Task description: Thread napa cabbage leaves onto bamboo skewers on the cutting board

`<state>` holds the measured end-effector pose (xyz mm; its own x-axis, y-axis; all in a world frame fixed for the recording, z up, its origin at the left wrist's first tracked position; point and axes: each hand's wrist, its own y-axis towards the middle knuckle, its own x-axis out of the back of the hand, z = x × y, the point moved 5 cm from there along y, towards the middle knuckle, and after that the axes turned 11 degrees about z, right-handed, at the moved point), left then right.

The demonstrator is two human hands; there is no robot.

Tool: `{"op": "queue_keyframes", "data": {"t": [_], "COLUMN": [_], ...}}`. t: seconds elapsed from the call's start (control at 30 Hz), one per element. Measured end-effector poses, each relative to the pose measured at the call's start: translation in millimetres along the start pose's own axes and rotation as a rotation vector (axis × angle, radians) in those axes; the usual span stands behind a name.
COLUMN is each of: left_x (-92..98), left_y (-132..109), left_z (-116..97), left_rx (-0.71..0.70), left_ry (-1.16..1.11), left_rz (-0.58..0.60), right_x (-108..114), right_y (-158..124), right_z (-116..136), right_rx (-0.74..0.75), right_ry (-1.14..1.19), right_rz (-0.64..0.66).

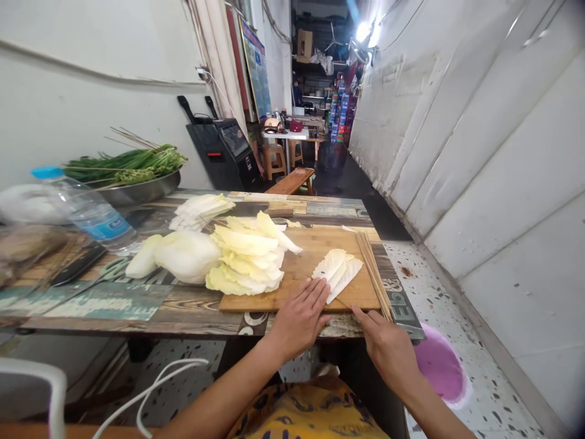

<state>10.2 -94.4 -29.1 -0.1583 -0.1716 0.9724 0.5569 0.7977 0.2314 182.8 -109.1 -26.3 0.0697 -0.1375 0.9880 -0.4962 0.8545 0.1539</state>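
Note:
On the wooden cutting board (299, 259) lies a small stack of pale cabbage leaves (343, 271). My left hand (299, 314) rests flat on its near left edge, fingers stretched out. My right hand (388, 344), closed in a pinch, holds a thin bamboo skewer (342, 302) at the board's front edge. The skewer points toward the leaves; its tip is hidden. A bundle of bamboo skewers (372, 271) lies along the board's right side. More yellow-white cabbage leaves (249, 256) are heaped at the board's left end.
Left of the board are a cabbage head (187, 256), green-handled scissors (114, 268), a black-handled knife (78, 266) and a water bottle (98, 213). Behind them stands a metal bowl (146, 190) of skewered greens. A pink basin (441, 366) sits on the floor at right.

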Motion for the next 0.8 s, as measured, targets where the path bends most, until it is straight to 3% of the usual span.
{"op": "queue_keyframes", "data": {"t": [0.3,0.43,0.5,0.57,0.63,0.7,0.73,0.8], "left_x": [-5.0,0.0,10.3,30.8,59.7,85.0,94.8,107.7], "left_y": [1,-2,-3,-8,-23,-49,-64,-91], "left_z": [1,-2,1,20,61,116,144,196], "left_rx": [0.030,0.032,0.012,0.080,0.322,0.715,0.920,1.295], "left_ry": [-0.046,-0.090,-0.119,-0.139,-0.131,-0.118,-0.103,-0.042], "left_rz": [-0.001,-0.042,-0.104,-0.286,-0.591,-0.809,-0.842,-0.705], "right_x": [-1,-5,-10,-15,-20,-23,-24,-26], "right_y": [25,27,25,24,25,26,27,28], "right_z": [16,12,4,-4,-11,-14,-15,-16], "right_rx": [0.023,0.082,0.132,0.185,0.247,0.307,0.329,0.331], "right_ry": [-0.053,-0.016,0.036,0.064,0.083,0.092,0.094,0.083], "right_rz": [-0.048,-0.088,-0.135,-0.190,-0.226,-0.237,-0.237,-0.229]}}
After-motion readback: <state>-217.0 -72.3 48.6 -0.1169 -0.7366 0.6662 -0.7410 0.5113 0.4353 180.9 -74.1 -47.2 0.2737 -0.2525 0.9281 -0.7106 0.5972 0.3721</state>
